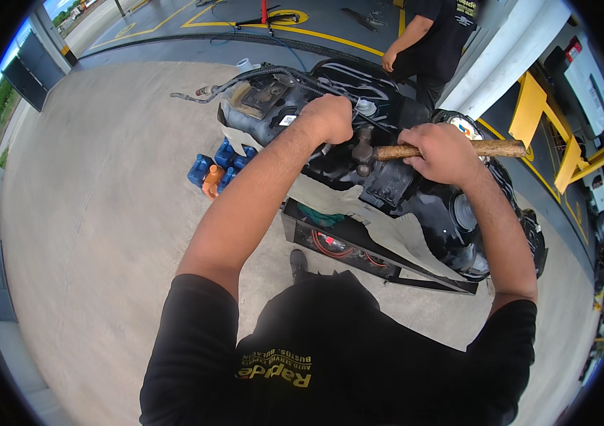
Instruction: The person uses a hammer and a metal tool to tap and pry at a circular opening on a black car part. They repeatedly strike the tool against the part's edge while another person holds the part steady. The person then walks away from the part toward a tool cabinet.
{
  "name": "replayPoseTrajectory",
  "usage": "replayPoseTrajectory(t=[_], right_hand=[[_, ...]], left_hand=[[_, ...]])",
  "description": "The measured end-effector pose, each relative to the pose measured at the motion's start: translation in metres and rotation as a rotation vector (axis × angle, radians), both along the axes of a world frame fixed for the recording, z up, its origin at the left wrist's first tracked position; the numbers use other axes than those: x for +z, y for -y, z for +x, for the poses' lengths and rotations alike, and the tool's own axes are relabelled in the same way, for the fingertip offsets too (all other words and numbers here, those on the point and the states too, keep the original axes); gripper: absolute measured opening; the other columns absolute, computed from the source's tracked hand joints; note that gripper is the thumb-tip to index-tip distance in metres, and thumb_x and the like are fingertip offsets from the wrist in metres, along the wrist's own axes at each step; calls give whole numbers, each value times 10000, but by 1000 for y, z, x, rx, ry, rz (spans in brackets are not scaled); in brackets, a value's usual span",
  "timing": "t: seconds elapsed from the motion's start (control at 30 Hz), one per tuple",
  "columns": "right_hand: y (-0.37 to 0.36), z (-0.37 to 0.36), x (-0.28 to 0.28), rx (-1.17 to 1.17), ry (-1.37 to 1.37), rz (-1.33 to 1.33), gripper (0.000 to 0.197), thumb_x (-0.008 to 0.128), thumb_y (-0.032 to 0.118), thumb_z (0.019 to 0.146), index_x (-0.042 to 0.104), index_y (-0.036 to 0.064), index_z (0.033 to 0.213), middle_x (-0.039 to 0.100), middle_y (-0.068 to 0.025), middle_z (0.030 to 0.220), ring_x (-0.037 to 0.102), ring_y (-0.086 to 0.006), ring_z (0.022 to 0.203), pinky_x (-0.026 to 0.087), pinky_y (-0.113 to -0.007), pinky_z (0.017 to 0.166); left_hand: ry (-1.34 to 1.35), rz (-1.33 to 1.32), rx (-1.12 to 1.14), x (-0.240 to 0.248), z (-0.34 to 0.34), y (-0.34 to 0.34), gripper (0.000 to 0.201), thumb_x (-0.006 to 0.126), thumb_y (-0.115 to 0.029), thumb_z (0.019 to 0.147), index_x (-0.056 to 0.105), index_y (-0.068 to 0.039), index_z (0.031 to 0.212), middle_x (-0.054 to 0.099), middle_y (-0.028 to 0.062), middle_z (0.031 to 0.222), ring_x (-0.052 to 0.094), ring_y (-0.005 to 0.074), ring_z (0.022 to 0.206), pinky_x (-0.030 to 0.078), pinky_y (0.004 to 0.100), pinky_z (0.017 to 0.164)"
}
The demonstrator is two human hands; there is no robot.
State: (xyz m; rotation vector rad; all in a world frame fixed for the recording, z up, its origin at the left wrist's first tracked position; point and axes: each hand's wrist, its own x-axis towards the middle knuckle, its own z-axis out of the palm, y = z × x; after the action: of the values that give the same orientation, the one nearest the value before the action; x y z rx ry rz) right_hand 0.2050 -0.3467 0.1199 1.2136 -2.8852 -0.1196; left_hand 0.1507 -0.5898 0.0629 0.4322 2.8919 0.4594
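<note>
A large black moulded part with hoses [430, 219], looking like a vehicle fuel tank, lies before me on a cart. My right hand [440, 150] is wrapped round the wooden handle of a ball-peen hammer [493, 148], whose metal head points left over the middle of the part. Just left of the hammer head, my left hand [330, 119] is closed in a fist above the part. What it grips is mostly hidden; a small bit shows below the fingers. A white pump-like fitting [365, 107] stands beside that hand, and a black corrugated hose [273, 70] runs along the far left.
Under the part stands a dark cart [415, 279] with cables and a green cloth inside. Blue bottles [201, 170] and an orange bottle [212, 181] stand on the floor to the left. Another person [433, 42] stands across the part, near a white post [508, 53] and yellow lift arms [529, 106].
</note>
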Motion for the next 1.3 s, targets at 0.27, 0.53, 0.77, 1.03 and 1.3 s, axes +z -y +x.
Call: replayPoseTrajectory(t=[0.27, 0.53, 0.77, 1.03, 1.3], right_hand=[[24, -51, -9, -43, 239, -32, 310, 807, 139, 742, 684, 66, 1017, 710, -123, 999, 675, -355, 969, 526, -464, 820], [51, -66, -5, -232, 339, 42, 296, 798, 92, 745, 686, 78, 1019, 631, -107, 1016, 640, -340, 1025, 506, -453, 861], [100, -32, 3, -463, 191, 32, 329, 747, -7, 725, 684, 48, 1043, 625, -140, 1043, 630, -361, 1048, 508, -453, 904], [225, 49, 40, -422, -7, -250, 265, 700, -4, 773, 662, 29, 1034, 616, -138, 1026, 618, -364, 1041, 498, -462, 920], [257, 34, -21, -536, -224, -401, 237, 612, -32, 830, 686, 48, 1040, 648, -115, 1003, 632, -340, 998, 509, -445, 853]], left_hand=[[74, -2, -182, 10, -24, 21, 245, 660, -85, 785, 752, 38, 976, 733, 239, 1054, 712, 366, 1038, 575, 425, 920], [89, 264, -21, 30, -44, 162, 238, 758, -97, 816, 719, 14, 1023, 755, 144, 909, 722, 265, 903, 552, 369, 819], [94, 219, -142, -19, -79, 198, 261, 751, -148, 789, 731, 20, 988, 745, 198, 951, 726, 335, 899, 568, 405, 819], [-18, 322, -67, -59, -86, 180, 360, 757, -219, 805, 716, 28, 1063, 740, 224, 1037, 708, 375, 1027, 566, 438, 910], [85, 574, -179, -48, -65, 245, 378, 748, -224, 874, 674, 9, 1164, 766, 154, 1005, 730, 295, 977, 557, 384, 860]])
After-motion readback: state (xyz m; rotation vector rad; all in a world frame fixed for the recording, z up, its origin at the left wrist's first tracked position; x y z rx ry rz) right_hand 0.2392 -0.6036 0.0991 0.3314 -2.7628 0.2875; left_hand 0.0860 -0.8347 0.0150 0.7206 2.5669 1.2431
